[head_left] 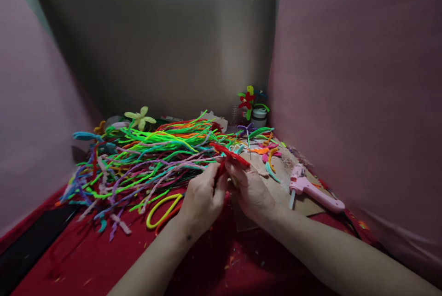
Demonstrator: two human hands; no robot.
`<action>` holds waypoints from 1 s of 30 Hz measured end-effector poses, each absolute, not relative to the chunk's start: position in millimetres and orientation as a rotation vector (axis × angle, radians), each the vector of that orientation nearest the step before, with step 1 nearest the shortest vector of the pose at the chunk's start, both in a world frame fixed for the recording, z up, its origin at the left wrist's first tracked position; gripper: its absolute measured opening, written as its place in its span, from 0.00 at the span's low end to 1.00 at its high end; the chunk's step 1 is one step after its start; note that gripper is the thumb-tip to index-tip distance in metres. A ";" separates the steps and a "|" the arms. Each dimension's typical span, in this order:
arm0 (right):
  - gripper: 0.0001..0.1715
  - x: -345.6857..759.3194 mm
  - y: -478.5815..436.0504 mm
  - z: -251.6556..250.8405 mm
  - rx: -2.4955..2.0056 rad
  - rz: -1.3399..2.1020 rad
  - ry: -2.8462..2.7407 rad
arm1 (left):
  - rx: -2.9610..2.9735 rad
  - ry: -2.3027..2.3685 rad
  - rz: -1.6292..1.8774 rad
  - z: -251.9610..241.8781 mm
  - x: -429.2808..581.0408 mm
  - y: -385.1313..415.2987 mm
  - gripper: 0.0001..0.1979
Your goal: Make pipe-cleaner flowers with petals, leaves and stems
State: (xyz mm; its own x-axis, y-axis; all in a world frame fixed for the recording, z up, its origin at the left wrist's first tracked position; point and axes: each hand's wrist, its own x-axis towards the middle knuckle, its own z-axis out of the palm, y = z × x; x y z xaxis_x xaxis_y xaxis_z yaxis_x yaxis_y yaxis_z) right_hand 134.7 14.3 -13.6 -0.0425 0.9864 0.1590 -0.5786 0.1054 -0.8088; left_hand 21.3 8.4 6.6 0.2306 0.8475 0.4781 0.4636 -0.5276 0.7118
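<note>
Between both hands is a red fuzzy pipe-cleaner piece (pixel 235 155), its strips spreading out above the fingertips. My left hand (pixel 203 192) is closed, thumb and fingers pinching its lower left part. Pressed close beside it, my right hand (pixel 250 192) is closed on the same red piece from the right. The fingertips nearly meet, and the exact grip under them is hidden. Just beyond the hands lies a large pile of coloured pipe cleaners (pixel 165 144), green, purple, orange and pink.
A pink glue gun (pixel 316 191) rests on cardboard (pixel 276 181) at the right. Yellow-handled scissors (pixel 162 208) lie left of the hands. A white-lidded jar (pixel 259 116) stands behind, near a red flower (pixel 246 100). A pale yellow flower (pixel 141 118) is at back left; a black object (pixel 37 240) lies left.
</note>
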 end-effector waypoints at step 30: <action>0.11 132.4 18.3 -17.4 -0.550 1.372 -0.990 | 1.119 0.762 1.065 11.8 22.6 9.6 0.12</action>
State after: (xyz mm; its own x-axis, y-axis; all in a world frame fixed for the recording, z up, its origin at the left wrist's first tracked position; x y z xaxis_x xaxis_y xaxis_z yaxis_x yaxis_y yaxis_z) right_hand 132.4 18.3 -17.4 -0.0910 0.9622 0.2569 -0.5470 0.1673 -0.8203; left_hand 22.6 9.6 11.8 0.3348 0.9420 0.0251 -0.2806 0.0742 0.9569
